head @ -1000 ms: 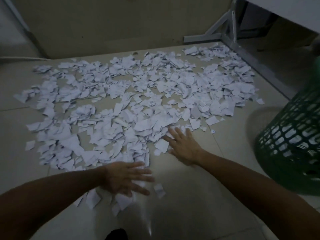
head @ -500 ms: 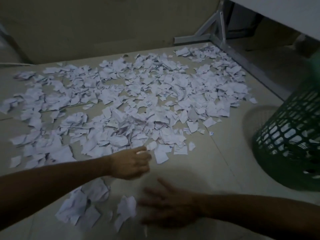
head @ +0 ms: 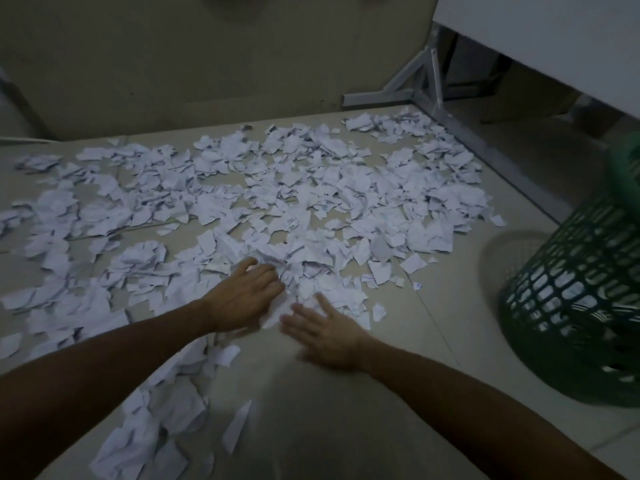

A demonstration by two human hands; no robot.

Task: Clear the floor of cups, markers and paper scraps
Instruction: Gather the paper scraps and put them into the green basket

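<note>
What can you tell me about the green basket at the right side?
The green basket stands on the floor at the right edge, partly cut off by the frame. It looks like plastic, with lattice walls of small openings. White paper shows through the holes. It seems upright, leaning in the wide-angle view. Neither hand touches it, and the paper scraps lie to its left.

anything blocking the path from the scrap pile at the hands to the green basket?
Nothing visible. Bare floor runs from the paper scraps under the left hand and right hand to the green basket.
</note>
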